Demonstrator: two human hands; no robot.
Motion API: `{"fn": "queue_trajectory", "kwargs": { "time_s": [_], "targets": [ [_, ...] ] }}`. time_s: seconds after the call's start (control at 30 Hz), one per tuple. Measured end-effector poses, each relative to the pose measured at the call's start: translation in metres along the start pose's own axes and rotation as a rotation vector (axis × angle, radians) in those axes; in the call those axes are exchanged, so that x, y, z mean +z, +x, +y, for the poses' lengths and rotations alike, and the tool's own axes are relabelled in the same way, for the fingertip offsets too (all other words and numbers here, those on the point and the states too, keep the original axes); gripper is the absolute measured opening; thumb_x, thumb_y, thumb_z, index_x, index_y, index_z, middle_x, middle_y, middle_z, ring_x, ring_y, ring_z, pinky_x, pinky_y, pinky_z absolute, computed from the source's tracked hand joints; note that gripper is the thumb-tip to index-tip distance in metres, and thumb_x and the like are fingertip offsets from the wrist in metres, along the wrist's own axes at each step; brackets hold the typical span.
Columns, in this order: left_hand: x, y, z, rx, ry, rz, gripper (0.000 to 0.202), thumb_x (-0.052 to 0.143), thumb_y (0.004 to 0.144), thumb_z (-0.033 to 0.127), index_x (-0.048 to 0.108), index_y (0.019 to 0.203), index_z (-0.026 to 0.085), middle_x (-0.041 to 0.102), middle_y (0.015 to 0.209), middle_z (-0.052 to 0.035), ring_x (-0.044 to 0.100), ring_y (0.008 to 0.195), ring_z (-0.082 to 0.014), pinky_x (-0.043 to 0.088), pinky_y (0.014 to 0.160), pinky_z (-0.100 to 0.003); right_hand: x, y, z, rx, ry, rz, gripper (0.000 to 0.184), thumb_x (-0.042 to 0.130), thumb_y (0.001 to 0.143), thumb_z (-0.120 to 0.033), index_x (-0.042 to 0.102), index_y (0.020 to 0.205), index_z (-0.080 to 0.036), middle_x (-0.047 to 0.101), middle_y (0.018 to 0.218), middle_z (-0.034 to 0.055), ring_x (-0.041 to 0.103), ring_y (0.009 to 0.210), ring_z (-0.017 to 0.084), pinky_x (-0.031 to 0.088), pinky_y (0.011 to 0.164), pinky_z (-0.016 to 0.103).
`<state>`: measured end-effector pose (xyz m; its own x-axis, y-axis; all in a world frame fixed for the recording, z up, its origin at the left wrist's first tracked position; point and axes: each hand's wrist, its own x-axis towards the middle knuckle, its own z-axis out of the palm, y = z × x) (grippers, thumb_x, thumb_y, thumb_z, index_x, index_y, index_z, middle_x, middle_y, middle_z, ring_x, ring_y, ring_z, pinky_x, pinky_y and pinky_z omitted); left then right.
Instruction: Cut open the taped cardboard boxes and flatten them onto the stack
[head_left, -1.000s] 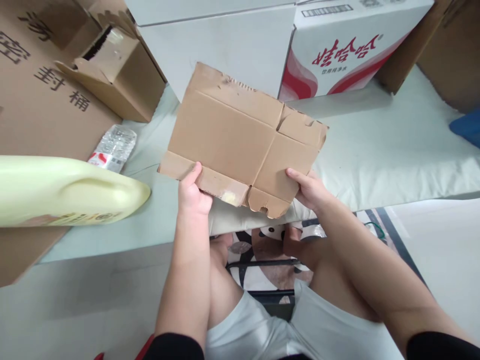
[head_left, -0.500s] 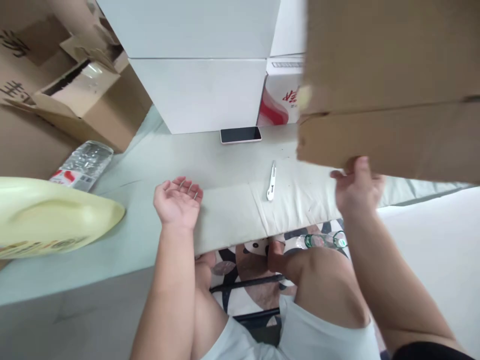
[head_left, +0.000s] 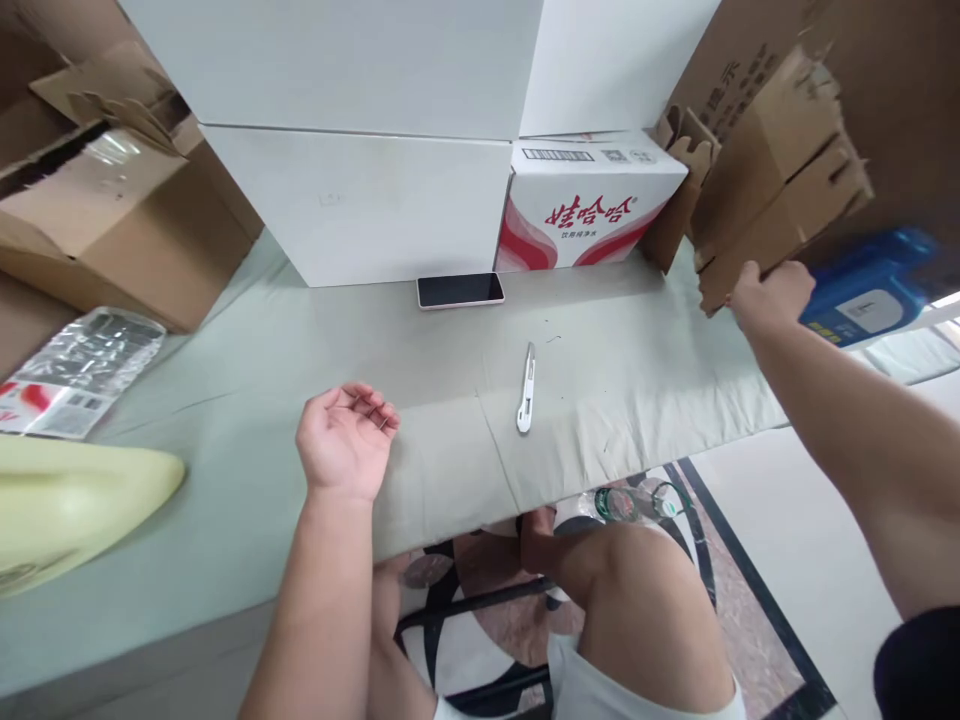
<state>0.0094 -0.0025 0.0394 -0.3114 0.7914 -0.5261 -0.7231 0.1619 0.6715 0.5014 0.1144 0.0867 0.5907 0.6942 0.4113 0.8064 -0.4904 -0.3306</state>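
My right hand grips the lower edge of a torn brown cardboard piece at the far right, standing it up beside a white water carton. My left hand rests palm up over the pale green cloth, fingers loosely curled and apart, with nothing in it. Between the hands lies a white utility knife. A phone lies flat, screen up, against the base of a large white box.
On the left stand an opened brown box, a clear plastic wrapper and a pale yellow jug. A blue container is behind my right hand. Plastic bottles lie on the floor below the table edge.
My right hand has carried the cardboard away to the right and back, uncovering the water carton. The view has shifted; my left hand keeps its palm-up pose.
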Motion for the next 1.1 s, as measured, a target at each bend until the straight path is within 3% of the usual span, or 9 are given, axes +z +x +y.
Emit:
{"fn": "queue_trajectory", "kwargs": {
  "time_s": [0.1,0.27,0.4,0.53,0.67,0.73,0.9,1.03,1.1],
  "targets": [
    [0.005,0.003,-0.001,-0.008,0.029,0.022,0.019,0.053,0.076,0.033,0.058,0.067,0.017,0.053,0.065,-0.0035,0.053,0.054,-0.0118,0.049,0.051,-0.022,0.011,0.026,-0.028,0.083,-0.029,-0.028,0.042,0.053,0.095,-0.014,0.066,0.13,0.006,0.061,0.129,0.0425,0.062,0.13,0.042,0.046,0.101,0.05],
    [0.009,0.01,-0.001,0.011,0.038,-0.011,0.026,0.05,0.078,0.039,0.058,0.065,0.017,0.053,0.064,-0.0044,0.051,0.053,-0.0117,0.047,0.049,-0.021,0.025,0.037,-0.057,0.04,-0.006,-0.183,0.051,0.063,0.087,-0.014,0.06,0.136,0.001,0.063,0.133,0.0328,0.062,0.122,0.033,0.046,0.092,0.04],
    [0.009,0.011,0.0,0.01,0.048,-0.043,0.024,0.054,0.073,0.04,0.058,0.065,0.018,0.053,0.063,-0.0036,0.05,0.052,-0.0112,0.046,0.048,-0.022,0.031,0.007,-0.053,-0.044,0.0,-0.293,0.048,0.062,0.088,-0.019,0.062,0.134,-0.006,0.069,0.125,0.0263,0.064,0.115,0.032,0.046,0.094,0.04],
    [0.002,0.007,0.003,0.027,0.029,-0.098,0.024,0.058,0.068,0.042,0.057,0.067,0.018,0.054,0.063,-0.0026,0.051,0.052,-0.0115,0.045,0.049,-0.022,0.022,-0.03,-0.043,-0.172,0.014,-0.379,0.043,0.061,0.085,-0.019,0.065,0.128,-0.012,0.072,0.119,0.0201,0.069,0.107,0.032,0.051,0.099,0.046],
    [-0.005,-0.002,0.009,0.039,-0.041,-0.118,0.024,0.058,0.068,0.042,0.057,0.067,0.018,0.052,0.061,-0.0013,0.05,0.05,-0.0109,0.043,0.048,-0.022,-0.003,-0.062,-0.059,-0.468,0.065,-0.448,0.034,0.061,0.082,-0.022,0.071,0.114,-0.017,0.064,0.142,0.0178,0.074,0.1,0.029,0.054,0.105,0.048],
    [-0.009,-0.007,0.012,0.04,-0.095,-0.118,0.023,0.058,0.068,0.041,0.057,0.066,0.018,0.052,0.06,-0.0007,0.048,0.049,-0.0104,0.042,0.048,-0.021,-0.016,-0.081,-0.082,-0.637,0.091,-0.495,0.036,0.059,0.083,-0.024,0.07,0.116,-0.019,0.065,0.141,0.0158,0.076,0.094,0.027,0.056,0.102,0.047],
    [-0.027,-0.013,0.024,0.014,-0.179,-0.136,0.024,0.059,0.071,0.041,0.059,0.067,0.018,0.053,0.059,0.0003,0.05,0.048,-0.0098,0.041,0.048,-0.021,-0.023,-0.151,-0.17,-1.009,0.112,-0.669,0.033,0.055,0.087,-0.027,0.064,0.119,-0.025,0.079,0.107,0.0054,0.075,0.083,0.025,0.057,0.081,0.042],
    [-0.043,-0.012,0.037,0.026,-0.269,-0.117,0.025,0.057,0.076,0.04,0.058,0.067,0.017,0.051,0.059,0.0014,0.048,0.048,-0.0078,0.038,0.05,-0.019,-0.008,-0.225,-0.257,-1.344,0.155,-0.693,0.02,0.052,0.092,-0.031,0.068,0.099,-0.023,0.066,0.14,0.0097,0.073,0.079,0.02,0.056,0.074,0.039],
    [-0.049,-0.011,0.043,0.033,-0.314,-0.109,0.025,0.056,0.078,0.038,0.058,0.066,0.017,0.049,0.06,0.0013,0.047,0.049,-0.0079,0.037,0.051,-0.02,-0.002,-0.261,-0.307,-1.427,0.213,-0.725,0.027,0.052,0.092,-0.03,0.067,0.114,-0.022,0.06,0.147,0.0104,0.073,0.087,0.023,0.057,0.076,0.04]
  ]
}}
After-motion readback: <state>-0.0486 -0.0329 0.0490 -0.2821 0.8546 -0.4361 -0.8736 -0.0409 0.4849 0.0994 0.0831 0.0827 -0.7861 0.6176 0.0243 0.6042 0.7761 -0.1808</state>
